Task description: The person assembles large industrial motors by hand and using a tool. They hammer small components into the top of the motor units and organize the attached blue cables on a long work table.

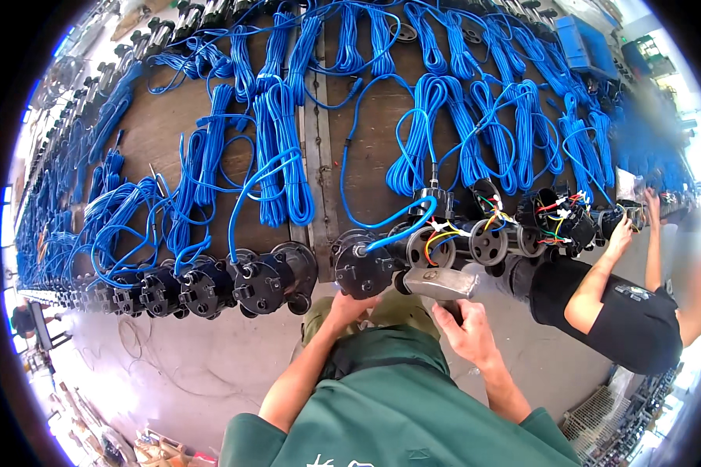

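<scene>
My right hand [469, 333] is closed around the dark handle of a hammer [442, 283]. The hammer's worn metal head lies just right of a black cylindrical pump motor [360, 266] at the bench's near edge. Below that motor's round end is my left hand [352, 307], close against its underside; its fingertips are mostly hidden. A thick blue cable [401, 224] comes out of the motor's end cap and loops up to the right. Beside the hammer, an open round housing [431, 247] shows red and yellow wires.
Several coiled blue cables [282, 156] lie across the brown bench [366, 148], split by a metal strip [317, 156]. More black motors [265, 282] line its near edge to the left. At right a co-worker in a black shirt [631, 323] handles wired parts. A blue crate [586, 47] stands far right.
</scene>
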A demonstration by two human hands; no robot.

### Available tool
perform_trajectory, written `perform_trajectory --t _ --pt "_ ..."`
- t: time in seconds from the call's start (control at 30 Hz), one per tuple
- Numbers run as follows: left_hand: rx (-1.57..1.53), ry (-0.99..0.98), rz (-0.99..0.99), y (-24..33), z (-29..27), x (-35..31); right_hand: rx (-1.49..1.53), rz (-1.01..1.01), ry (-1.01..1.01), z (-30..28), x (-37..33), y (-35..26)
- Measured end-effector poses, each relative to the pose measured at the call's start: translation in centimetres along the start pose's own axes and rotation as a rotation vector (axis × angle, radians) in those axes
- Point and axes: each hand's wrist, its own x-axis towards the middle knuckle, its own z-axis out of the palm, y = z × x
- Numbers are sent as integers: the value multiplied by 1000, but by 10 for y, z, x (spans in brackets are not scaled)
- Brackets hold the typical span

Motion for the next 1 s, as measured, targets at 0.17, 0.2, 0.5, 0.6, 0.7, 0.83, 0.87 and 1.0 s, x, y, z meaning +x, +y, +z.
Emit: perform_trajectory --t 0.17,0.2,0.5,0.6,0.7,0.83,0.87,1.0 --pt "35 -85 155 -8 -23 -5 -97 -383 56 -12 4 -71" --pt "69 -82 146 -2 -23 -6 -147 -569 109 -10 8 -79" --pt "378 347 470 -29 17 13 -385 -313 -121 2 13 -112" --pt "471 303 618 -82 14 53 -368 -406 -169 22 21 -119" --pt "440 226 574 -39 15 22 -571 -247 -229 48 45 -92" --pt "193 232 473 -28 18 12 -80 -242 -192 20 38 -78" --pt "129 291 544 -38 20 20 14 -202 -183 6 34 -82" --pt "291 380 531 -22 29 13 355 89 -62 -22 20 -41"
